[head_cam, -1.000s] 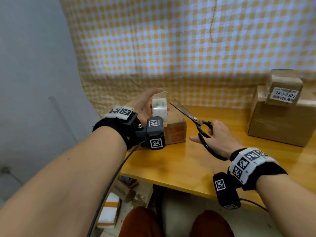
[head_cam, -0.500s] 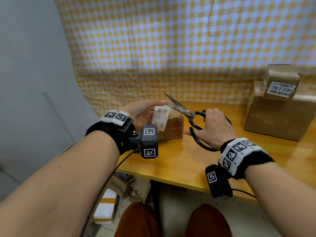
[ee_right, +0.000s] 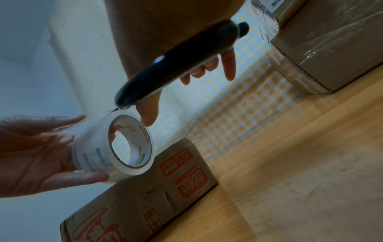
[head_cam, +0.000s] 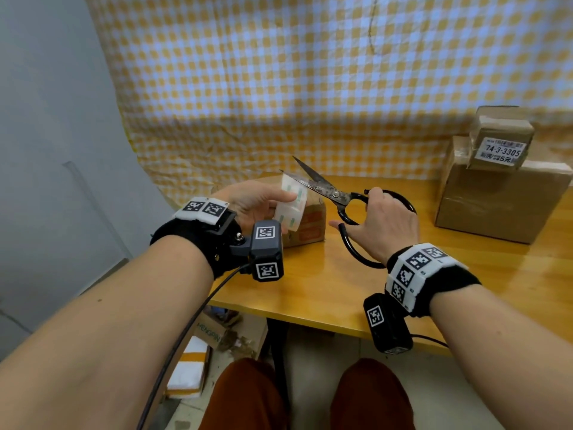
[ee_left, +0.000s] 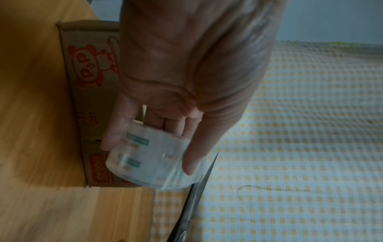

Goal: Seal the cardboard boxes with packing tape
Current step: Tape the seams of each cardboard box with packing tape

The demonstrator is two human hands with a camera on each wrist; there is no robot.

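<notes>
1. Left hand (head_cam: 251,201) has the roll of clear packing tape (head_cam: 291,203) pinched across its width, thumb on one side and fingers on the other. It's lifted off the table, right above the small printed box. In the right wrist view a fingertip shows through the roll's core.
2. Right hand (head_cam: 383,225) has the scissors (head_cam: 333,193) by the black handle loops, fingers curled through them. The blades are spread apart, and the lower one lies right at the top edge of the roll. Whether it's actually touching tape, can't tell.
3. The small cardboard box (head_cam: 305,226) with orange-red print sits near the table's back left corner, close to the left edge, just under the roll. The left wrist view shows a cartoon bear on its side.
4. Over at the table's (head_cam: 325,283) back right there's a bigger brown box (head_cam: 496,203) wrapped in shiny tape, with a littler labelled box (head_cam: 500,144) stacked on top of it. Both are well apart from the hands.
5. A yellow-and-white checked cloth (head_cam: 310,88) hangs behind the table along the back edge.
6. Under the table's left edge there are some cartons on the floor (head_cam: 198,355).
</notes>
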